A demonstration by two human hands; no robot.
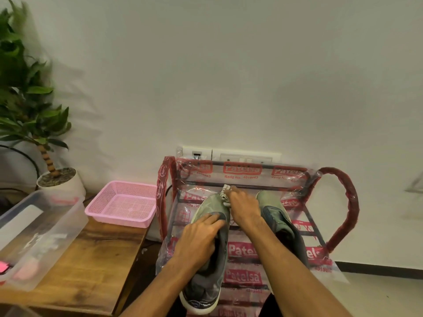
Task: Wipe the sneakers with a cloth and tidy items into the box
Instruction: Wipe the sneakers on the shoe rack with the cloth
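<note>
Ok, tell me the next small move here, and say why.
Probably sweep the cloth back across the toe of the left sneaker. The right hand holds the cloth bunched against that toe's inner side, and the left hand rests on the upper, steadying it, so the shoe looks ready for a wiping stroke. The right sneaker can wait.

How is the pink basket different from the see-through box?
The pink basket is pink with holes all over; the see-through box is clear with solid walls. The basket holds nothing visible; the box has pink things inside. Both sit on the wooden table.
</note>
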